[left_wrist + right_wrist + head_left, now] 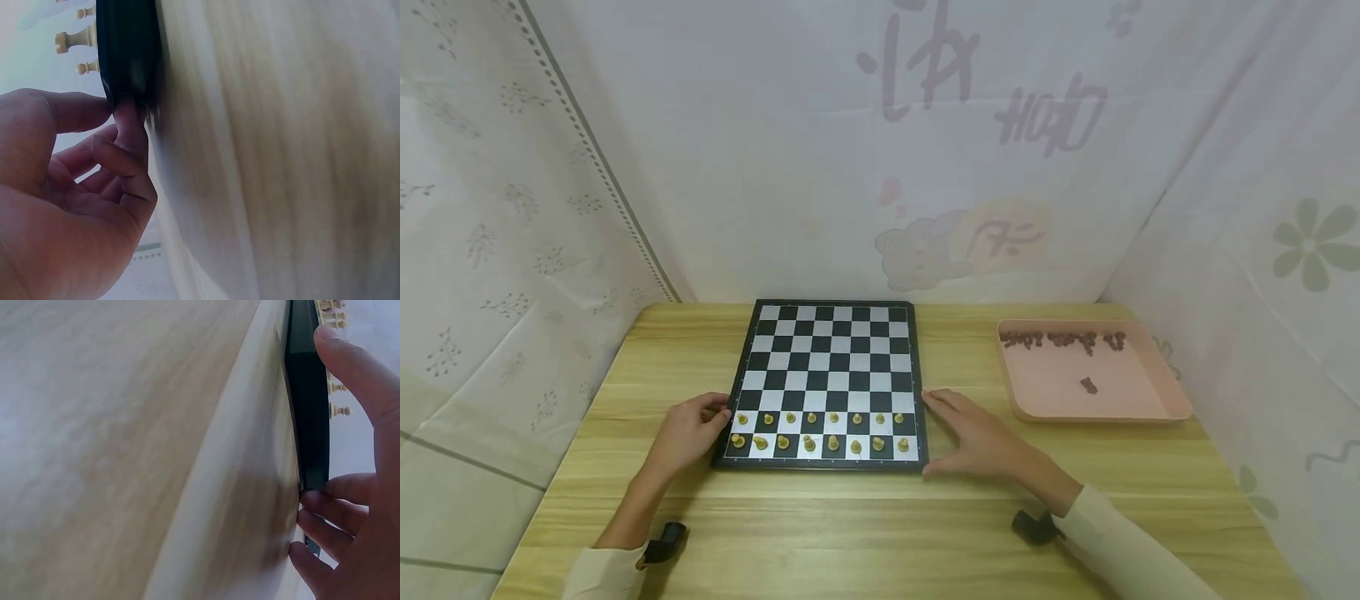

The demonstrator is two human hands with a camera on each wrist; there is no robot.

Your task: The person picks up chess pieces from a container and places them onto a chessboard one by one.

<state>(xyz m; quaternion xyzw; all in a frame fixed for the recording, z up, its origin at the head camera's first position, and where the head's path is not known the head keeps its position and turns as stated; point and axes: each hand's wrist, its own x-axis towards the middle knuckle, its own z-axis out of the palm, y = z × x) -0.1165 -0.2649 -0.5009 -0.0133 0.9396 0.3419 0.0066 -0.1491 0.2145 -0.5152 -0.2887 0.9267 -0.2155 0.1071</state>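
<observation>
Pinching the chessboard [827, 381] by its left edge, the left hand [687, 435] faces the right hand [976, 439], whose spread fingers touch the right edge. The chessboard lies on the wood-grain table [820, 533], bearing two near rows of gold chess pieces [832, 443], left of a pink tray [1045, 385] with dark pieces [1088, 386].

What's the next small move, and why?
Probably start turning the board: the left hand pinches one side, the right hand touches the other, gold pieces line its near side, the far side is bare, and dark pieces lie in the tray.
</observation>
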